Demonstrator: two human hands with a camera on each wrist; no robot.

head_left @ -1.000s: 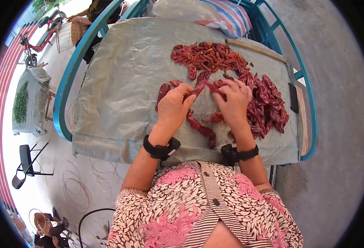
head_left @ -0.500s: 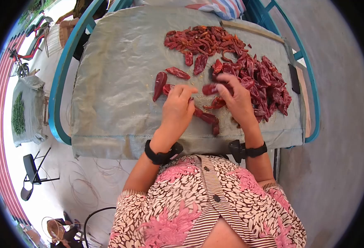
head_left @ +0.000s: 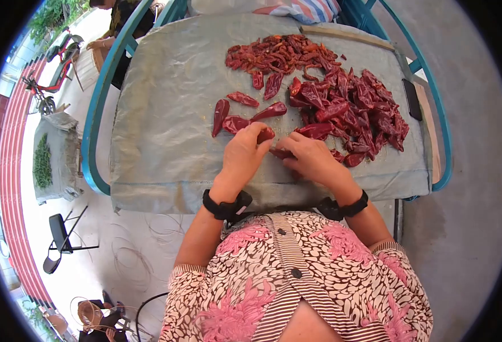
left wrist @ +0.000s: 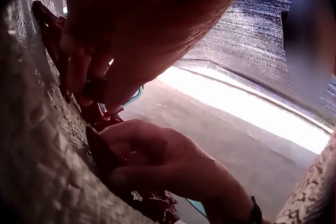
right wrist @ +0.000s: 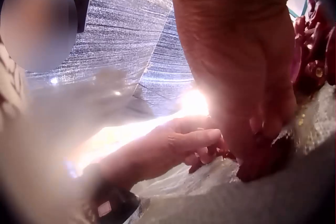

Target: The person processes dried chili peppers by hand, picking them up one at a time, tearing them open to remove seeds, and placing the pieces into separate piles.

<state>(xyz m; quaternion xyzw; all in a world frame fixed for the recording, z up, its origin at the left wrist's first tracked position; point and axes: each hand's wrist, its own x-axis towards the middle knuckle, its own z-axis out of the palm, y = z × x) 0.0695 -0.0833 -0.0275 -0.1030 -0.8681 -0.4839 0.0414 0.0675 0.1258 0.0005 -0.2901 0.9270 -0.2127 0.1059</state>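
Dried red chili peppers lie on the grey sheet point(head_left: 165, 114) in front of me. My left hand point(head_left: 241, 157) pinches a red chili pepper point(head_left: 266, 135) between thumb and fingers, low over the sheet. Just right of it, my right hand point(head_left: 313, 159) grips a darker chili pepper point(head_left: 281, 153), whose tip points toward the left hand. That same pepper point(left wrist: 98, 150) shows as a dark shape at the right fingertips in the left wrist view. Beyond the left hand lie a few single peppers, among them a long one point(head_left: 220, 117) and a glossy one point(head_left: 271, 110).
A heap of large chilies point(head_left: 347, 108) sits to the right, a pile of smaller shrivelled ones point(head_left: 282, 52) farther back. A black phone point(head_left: 411, 99) lies by the right edge. Blue rails point(head_left: 94, 142) flank the sheet; a wooden strip point(head_left: 347, 36) runs along the back.
My right hand has come nearer my body and now holds a different-looking, darker pepper. A glossy pepper now lies beyond the left hand, where none showed half a second ago. The head view has shifted slightly.
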